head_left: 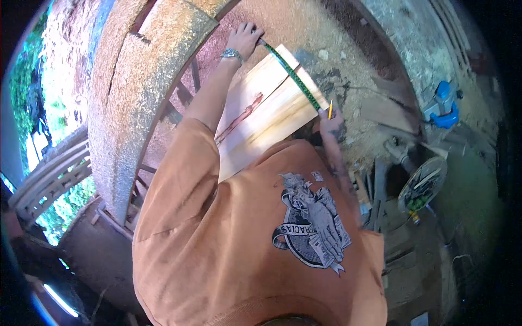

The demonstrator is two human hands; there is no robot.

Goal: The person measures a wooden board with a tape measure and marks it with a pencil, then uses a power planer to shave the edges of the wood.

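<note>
A green tape measure (293, 76) lies stretched across the far end of a pale wooden board (266, 117), which has a reddish-brown streak and a dark crack. At the board's upper left corner my left hand (246, 41), with a bracelet on the wrist, has its fingers closed on one end of the tape. Beyond the right edge, my right hand (330, 124) is closed around the tape's other end, and a yellow pencil (330, 108) sticks up from its fingers. The tape's case is hidden.
Sawdust covers the ground and a large curved surface (147, 65) on the left. A blue tool (446, 106) lies at the right, above a round container (424, 185) with green things inside. Wood scraps (375, 190) lie to the right of my body.
</note>
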